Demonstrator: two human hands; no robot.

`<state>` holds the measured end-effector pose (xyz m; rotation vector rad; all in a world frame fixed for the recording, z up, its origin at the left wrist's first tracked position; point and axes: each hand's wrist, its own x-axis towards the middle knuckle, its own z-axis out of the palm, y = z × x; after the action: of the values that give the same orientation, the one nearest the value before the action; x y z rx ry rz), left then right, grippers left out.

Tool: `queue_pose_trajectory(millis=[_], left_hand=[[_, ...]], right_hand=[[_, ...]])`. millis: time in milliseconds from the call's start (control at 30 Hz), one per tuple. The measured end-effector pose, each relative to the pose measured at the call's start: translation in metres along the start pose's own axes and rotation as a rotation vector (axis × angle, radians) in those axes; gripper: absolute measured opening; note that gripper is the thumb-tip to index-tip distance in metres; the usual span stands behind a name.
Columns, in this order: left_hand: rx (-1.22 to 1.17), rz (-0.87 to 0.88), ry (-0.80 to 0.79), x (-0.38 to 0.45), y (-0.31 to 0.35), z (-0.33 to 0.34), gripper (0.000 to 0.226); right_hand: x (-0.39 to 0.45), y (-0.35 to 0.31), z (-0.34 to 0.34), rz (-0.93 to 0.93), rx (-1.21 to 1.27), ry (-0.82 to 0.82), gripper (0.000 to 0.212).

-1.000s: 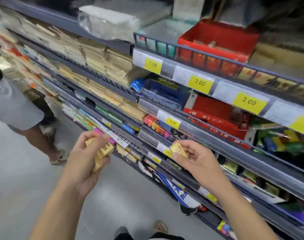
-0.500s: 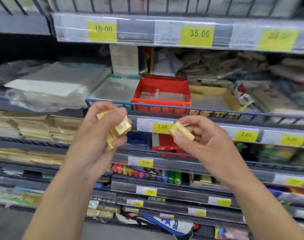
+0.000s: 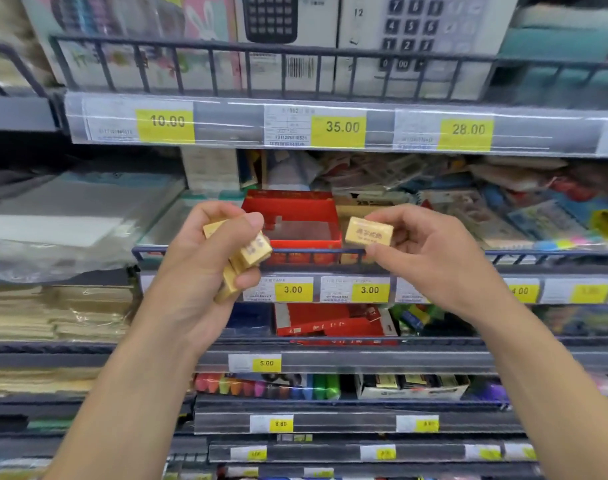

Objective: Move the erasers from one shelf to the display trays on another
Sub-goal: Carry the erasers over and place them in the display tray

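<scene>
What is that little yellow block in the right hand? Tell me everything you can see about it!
The single eraser is a small yellow-gold rectangular block in a shiny wrapper, with dark printed characters on its front face. The right hand pinches it, thumb under its lower edge and fingers along its top and right end. It is held up in the air, roughly level, printed face toward the camera, in front of the red tray on the shelf. Nothing else touches it.

We face a shelf point(image 3: 205, 259) with a dark wire rail. On it, just beyond our left hand point(image 3: 205, 271), sits an open red tray point(image 3: 295, 216); behind our right hand point(image 3: 430, 258) a tan tray point(image 3: 344, 207) stands beside it. Left of our left hand lie clear plastic packets point(image 3: 53, 230), and right of our right hand, jumbled packaged goods point(image 3: 524, 209).
</scene>
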<state>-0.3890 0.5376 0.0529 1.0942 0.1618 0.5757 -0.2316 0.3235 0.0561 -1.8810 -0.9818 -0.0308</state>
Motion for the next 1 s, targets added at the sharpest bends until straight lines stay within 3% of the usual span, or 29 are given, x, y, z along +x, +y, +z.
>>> queue_pose_trajectory(millis=[167,467,633,833,1000], left_hand=[[0.012,0.000,0.005,0.008,-0.003,0.004,0.025],[0.029,0.007,0.022,0.017,-0.006,0.008,0.027],[0.033,0.022,0.019,0.021,-0.006,0.012,0.028],[0.030,0.019,0.008,0.023,-0.006,0.016,0.029],[0.038,0.004,-0.007,0.021,-0.007,0.018,0.030]], right_hand=[[0.036,0.018,-0.022,0.065,-0.376,0.006,0.027],[0.078,0.028,-0.014,0.101,-0.619,-0.209,0.034],[0.100,0.032,-0.003,0.123,-0.670,-0.319,0.033],[0.108,0.042,0.003,0.165,-0.626,-0.323,0.017],[0.105,0.036,0.001,0.194,-0.648,-0.319,0.021]])
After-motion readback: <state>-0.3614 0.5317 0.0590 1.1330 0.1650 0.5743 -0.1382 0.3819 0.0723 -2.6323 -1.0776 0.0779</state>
